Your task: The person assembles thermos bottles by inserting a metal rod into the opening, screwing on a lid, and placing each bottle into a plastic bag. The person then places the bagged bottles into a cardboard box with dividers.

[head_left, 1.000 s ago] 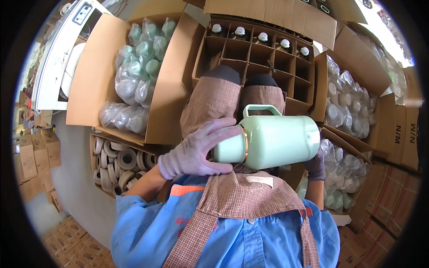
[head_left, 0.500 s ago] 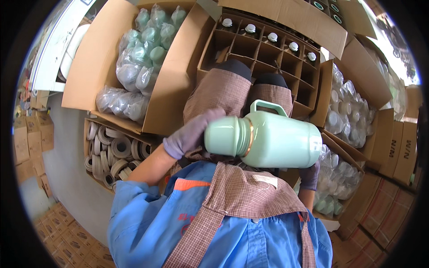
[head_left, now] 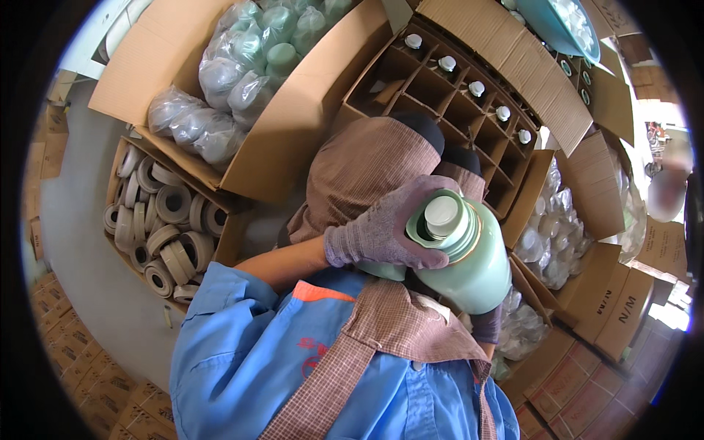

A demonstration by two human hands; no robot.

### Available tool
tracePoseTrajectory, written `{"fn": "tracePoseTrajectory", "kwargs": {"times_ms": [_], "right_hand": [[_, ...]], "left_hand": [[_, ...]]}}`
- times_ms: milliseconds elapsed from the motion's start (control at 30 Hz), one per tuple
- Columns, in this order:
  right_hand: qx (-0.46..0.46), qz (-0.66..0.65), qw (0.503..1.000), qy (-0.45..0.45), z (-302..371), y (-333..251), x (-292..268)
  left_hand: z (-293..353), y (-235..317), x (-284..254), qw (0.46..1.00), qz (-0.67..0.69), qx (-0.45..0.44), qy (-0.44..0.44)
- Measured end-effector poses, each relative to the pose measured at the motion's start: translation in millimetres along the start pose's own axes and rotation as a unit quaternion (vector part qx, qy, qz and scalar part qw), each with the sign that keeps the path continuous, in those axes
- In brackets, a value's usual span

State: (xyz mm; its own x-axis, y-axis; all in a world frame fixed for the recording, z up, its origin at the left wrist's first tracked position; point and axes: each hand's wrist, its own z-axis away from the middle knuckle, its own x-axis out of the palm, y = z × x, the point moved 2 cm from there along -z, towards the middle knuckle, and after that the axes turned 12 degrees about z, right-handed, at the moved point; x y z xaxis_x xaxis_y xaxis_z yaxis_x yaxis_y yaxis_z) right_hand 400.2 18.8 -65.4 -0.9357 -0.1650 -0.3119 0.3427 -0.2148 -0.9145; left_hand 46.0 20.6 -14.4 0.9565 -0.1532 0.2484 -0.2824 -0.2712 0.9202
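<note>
A pale green vacuum flask point(head_left: 477, 275) is tilted over my lap with its neck toward me, and a white stopper point(head_left: 442, 214) shows in its mouth. My left hand point(head_left: 400, 224), in a grey-purple glove, is closed round the neck, thumb on the near side and fingers on the far side. Under that hand a pale green rounded piece point(head_left: 383, 270) shows in part, seemingly the cup lid. My gloved right hand point(head_left: 486, 326) holds the flask from beneath at its base; its fingers are hidden behind the body.
A divided carton point(head_left: 411, 77) with white-capped bottles stands ahead. At left are a carton point(head_left: 293, 139) of bagged green and clear parts and a box of grey rings point(head_left: 172, 205). Bagged parts point(head_left: 554, 235) fill cartons at right. A blue basin point(head_left: 587, 37) sits far right.
The flask has turned from lying sideways to pointing its neck at me, and its cup lid is off, baring the stopper. My left hand has moved from the lid to the neck.
</note>
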Motion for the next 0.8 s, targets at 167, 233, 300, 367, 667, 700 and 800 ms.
{"fn": "tracePoseTrajectory", "kwargs": {"times_ms": [167,233,300,367,667,700,800], "right_hand": [[-0.028,-0.02,0.999,-0.021,-32.5,-33.6,42.6],[-0.039,-0.016,0.999,-0.018,-38.5,-44.2,54.4],[-0.052,-0.022,0.998,-0.025,-51.5,-49.4,65.4],[-0.058,-0.022,0.998,-0.031,-60.4,-51.3,73.3],[-0.032,-0.007,0.999,0.002,-36.9,-61.4,60.4],[-0.031,-0.011,0.999,0.004,-35.9,-61.2,60.8],[-0.026,-0.013,0.999,0.018,-27.9,-60.6,54.5]], "left_hand": [[-17.4,-6.1,4.0,0.987,0.133,-0.013,0.091],[-24.6,-2.8,0.8,0.991,0.078,-0.023,0.107],[-28.9,1.2,1.0,0.987,0.086,-0.042,0.133],[-32.6,2.2,5.1,0.971,0.169,-0.067,0.158],[-53.6,-3.9,4.4,0.956,0.199,-0.039,0.214],[-57.5,-3.0,3.0,0.957,0.191,-0.047,0.213],[-71.0,10.5,-0.2,0.971,0.138,-0.028,0.191]]}}
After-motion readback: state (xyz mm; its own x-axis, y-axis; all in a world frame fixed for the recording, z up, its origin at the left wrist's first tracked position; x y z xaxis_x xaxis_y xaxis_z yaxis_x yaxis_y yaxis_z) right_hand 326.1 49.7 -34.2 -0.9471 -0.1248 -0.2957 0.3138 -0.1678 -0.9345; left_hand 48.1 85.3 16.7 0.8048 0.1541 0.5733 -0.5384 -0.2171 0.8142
